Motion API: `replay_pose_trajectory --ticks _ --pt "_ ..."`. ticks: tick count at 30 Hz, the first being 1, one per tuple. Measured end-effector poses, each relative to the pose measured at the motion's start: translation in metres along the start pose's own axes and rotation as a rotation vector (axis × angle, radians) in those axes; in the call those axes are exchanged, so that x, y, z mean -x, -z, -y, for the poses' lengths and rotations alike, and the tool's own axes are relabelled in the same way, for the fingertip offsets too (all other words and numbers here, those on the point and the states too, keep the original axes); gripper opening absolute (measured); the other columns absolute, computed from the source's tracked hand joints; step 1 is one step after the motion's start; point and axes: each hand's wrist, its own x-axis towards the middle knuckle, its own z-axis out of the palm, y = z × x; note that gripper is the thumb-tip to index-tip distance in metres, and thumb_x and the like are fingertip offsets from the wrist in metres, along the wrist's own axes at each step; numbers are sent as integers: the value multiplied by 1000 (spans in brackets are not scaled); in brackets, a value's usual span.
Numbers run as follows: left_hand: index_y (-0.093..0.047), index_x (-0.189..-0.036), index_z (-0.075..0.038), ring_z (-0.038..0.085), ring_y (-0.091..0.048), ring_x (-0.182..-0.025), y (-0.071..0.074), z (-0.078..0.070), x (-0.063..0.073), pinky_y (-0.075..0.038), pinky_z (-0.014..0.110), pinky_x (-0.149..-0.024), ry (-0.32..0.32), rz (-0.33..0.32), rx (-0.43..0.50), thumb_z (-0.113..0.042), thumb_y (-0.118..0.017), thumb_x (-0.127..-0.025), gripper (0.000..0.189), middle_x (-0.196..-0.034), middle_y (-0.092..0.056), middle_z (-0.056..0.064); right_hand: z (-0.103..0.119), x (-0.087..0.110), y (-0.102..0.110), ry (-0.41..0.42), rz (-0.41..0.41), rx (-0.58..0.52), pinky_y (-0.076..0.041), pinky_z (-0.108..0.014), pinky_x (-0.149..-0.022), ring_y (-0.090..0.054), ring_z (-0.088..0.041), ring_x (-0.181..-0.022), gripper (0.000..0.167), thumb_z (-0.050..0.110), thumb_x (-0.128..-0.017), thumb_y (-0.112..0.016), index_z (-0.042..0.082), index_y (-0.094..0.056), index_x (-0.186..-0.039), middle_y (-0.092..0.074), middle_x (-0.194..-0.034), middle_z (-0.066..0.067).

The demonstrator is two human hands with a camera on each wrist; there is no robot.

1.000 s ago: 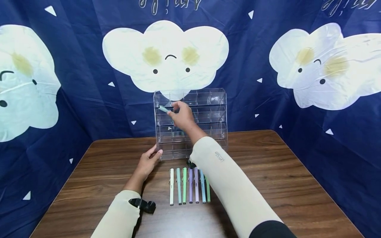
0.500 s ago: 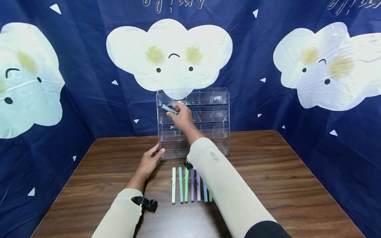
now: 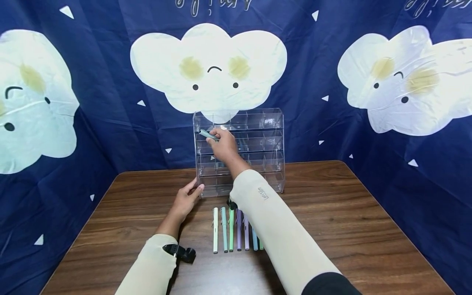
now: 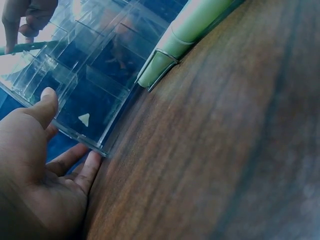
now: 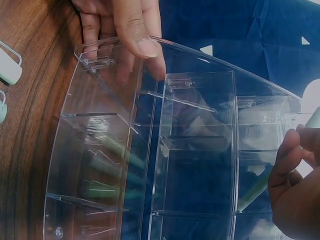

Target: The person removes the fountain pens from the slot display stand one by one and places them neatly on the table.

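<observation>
My right hand (image 3: 225,146) pinches a pale blue-green pen (image 3: 208,135) between thumb and fingers, in front of the upper left compartments of a clear acrylic rack (image 3: 273,141). The pen lies slanted, and its middle is hidden by the fingers in the right wrist view, where one end (image 5: 255,192) overlaps a compartment. Low on the rack's left side, my left hand (image 3: 185,203) holds the edge, thumb on the front and fingers behind, as the left wrist view shows too. Several pens (image 3: 231,230) in white, blue, green and purple lie in a row before the rack.
The rack stands upright on a brown wood-grain table (image 3: 354,229), close to a dark blue curtain (image 3: 306,135) with printed clouds. My right sleeve (image 3: 273,221) passes over the right end of the pen row. A black wrist camera (image 3: 184,253) sits on the left sleeve.
The head view has shifted slightly. My right forearm has moved a little left, covering more of the pen row. The pen and the left hand stay in nearly the same place at the rack.
</observation>
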Motion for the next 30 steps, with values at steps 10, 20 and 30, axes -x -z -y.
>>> replay_pose_trajectory --ticks 10,20,30 --pt "-41 -169 -19 34 -55 -147 -3 1 0 -55 29 -108 -7 15 12 -34 -65 -112 64 -168 -50 21 -2 -6 7 -25 17 9 -55 -30 -62 -59 -18 -83 11 14 -109 -65 10 -63 -120 -62 -124 -10" --pt "-39 -171 -20 34 -56 -146 -1 1 2 -57 32 -108 3 23 20 -35 -63 -113 64 -169 -49 21 2 -11 19 22 19 52 -50 -34 -77 -63 -22 -95 11 19 -110 -65 16 -62 -120 -67 -125 -8" --pt "-39 -170 -20 34 -52 -152 1 0 2 -50 41 -118 -26 19 -8 -36 -63 -113 64 -169 -49 18 21 -9 34 139 58 -41 -47 -30 -68 -52 -17 -75 16 19 -113 -60 14 -60 -128 -58 -127 -7"
